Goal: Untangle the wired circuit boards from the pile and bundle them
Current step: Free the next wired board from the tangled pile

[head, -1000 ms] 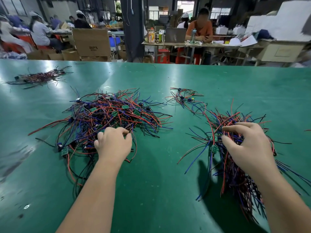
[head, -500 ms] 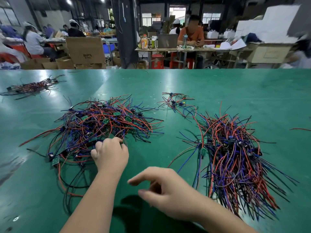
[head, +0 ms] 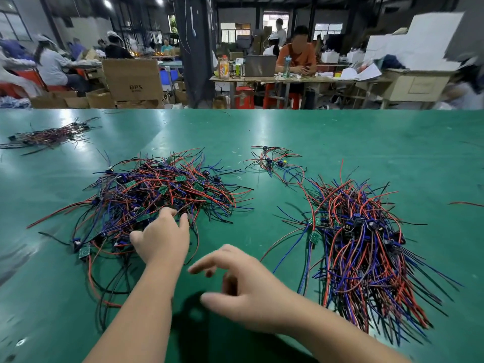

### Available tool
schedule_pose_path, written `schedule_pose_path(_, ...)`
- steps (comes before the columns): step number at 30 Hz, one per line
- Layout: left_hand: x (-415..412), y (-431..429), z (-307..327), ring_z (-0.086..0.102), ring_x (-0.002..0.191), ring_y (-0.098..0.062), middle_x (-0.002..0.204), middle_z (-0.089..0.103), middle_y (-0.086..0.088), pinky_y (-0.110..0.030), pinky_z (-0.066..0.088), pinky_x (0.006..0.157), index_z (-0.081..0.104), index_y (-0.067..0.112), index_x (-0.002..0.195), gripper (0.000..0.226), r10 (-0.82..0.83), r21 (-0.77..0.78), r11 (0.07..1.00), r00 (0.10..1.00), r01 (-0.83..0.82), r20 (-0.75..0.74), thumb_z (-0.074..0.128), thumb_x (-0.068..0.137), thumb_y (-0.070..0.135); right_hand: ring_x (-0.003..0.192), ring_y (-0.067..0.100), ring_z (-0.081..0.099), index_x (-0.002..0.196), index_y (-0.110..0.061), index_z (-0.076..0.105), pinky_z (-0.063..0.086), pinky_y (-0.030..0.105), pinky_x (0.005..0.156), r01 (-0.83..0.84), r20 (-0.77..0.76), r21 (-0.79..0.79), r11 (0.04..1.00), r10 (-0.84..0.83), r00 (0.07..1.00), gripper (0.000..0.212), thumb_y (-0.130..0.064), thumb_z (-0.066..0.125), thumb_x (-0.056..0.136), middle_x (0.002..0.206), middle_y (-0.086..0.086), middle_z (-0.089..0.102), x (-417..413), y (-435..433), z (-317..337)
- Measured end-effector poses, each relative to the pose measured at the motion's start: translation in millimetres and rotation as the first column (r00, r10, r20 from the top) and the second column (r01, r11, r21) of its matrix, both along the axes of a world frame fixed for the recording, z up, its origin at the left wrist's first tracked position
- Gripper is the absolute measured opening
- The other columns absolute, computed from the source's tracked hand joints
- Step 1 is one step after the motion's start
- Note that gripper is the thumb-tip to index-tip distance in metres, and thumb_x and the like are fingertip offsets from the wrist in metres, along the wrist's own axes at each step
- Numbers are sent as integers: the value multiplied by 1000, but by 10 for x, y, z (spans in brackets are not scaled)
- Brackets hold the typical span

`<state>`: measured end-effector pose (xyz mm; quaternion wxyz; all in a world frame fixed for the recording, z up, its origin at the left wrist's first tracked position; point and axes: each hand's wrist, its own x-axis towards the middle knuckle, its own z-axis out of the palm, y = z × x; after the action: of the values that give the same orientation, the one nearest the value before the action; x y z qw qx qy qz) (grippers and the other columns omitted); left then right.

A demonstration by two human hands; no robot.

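Left hand (head: pixel 161 238) is down at the near edge of the pile (head: pixel 162 189). Thumb and forefinger are poked in among the red, blue and black wires and the other fingers are curled under. Whether it actually has a wire pinched, I can't tell from this angle. Right hand (head: pixel 248 292) hangs loose and empty with its fingers spread. It's over bare table between the two big masses of wire and touches neither, with its shadow dark right beneath it.

Now big to small. The green table (head: pixel 340 142) fills the whole lower view. On its left half sits the pile, a wide, loose tangle with little green boards scattered through it and stray wires looping out toward the near edge past the left wrist. To the right, apart from the right hand, lies the heap (head: pixel 366 244), its wires running roughly one way with the ends fanned out near-right. Just beyond the heap is a small tangle (head: pixel 275 161), its wires trailing into the heap's far end. Far left, a slim bundle (head: pixel 47 136) lies alone. One board (head: pixel 84 252) rests at the pile's near-left fringe, left of the left hand.
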<state>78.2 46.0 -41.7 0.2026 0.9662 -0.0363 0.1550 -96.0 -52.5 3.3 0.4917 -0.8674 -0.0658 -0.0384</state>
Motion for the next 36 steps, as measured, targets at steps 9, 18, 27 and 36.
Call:
schedule_pose_path(9,6,-31,-23,48,65,-22,57,50,7,-37,25,74,63,24,73,47,-23,99,995,999,18,48,31,100,46,59,-12,50,100,4,61,33,-4,69,-462,-94,110,880,472,877,17,-6,48,98,69,-10,65,167,510,183)
schedule_pose_path(18,76,-91,226,51,53,-13,72,72,6,-25,42,56,66,25,68,37,-199,-597,801,962,49,-188,43,97,29,50,14,38,61,-15,46,36,24,51,-288,-181,-219,932,251,951,43,-34,44,99,51,0,42,226,163,38)
schedule_pose_path(27,-74,-324,696,40,32,-5,47,57,8,-9,31,34,48,22,72,24,-623,-878,82,663,-472,-415,41,95,20,70,40,61,87,-8,57,26,28,49,-33,102,-743,668,162,982,36,-35,38,99,81,21,64,336,338,-287)
schedule_pose_path(36,-508,-546,577,36,43,-12,45,48,6,-27,28,46,48,15,60,28,-273,-985,117,958,129,93,46,87,12,83,21,61,89,-12,63,50,31,75,92,-105,-231,969,-119,987,17,-4,53,78,90,10,67,359,84,-220)
